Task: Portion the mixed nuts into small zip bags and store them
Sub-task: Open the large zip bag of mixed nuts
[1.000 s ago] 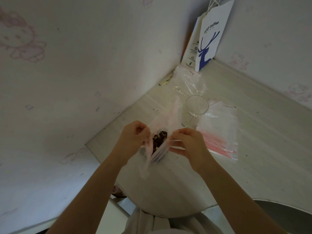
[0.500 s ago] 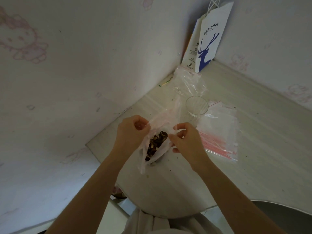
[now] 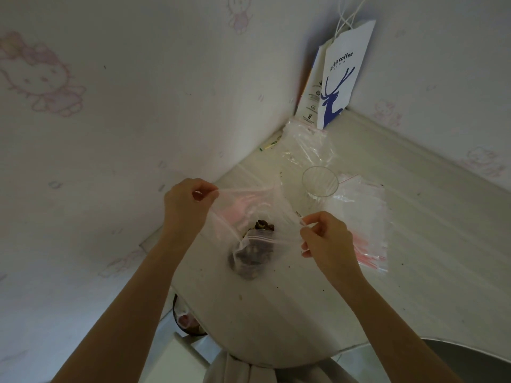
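Between the grips, the mouth of the large bag is stretched wide, left hand and right hand each pinching a lip; nuts sit below (storing step, apparently). Next: press lips together.

Hemmed in on the left by the wall, close beside the left hand, and in the far corner by a paper bag with a crumpled clear bag before it. Crowded between the hands by the stretched zip bag and the nuts below, with a glass just behind and a stack of zip bags just beside the right hand. Open over the bare table further right and along its near rounded edge.
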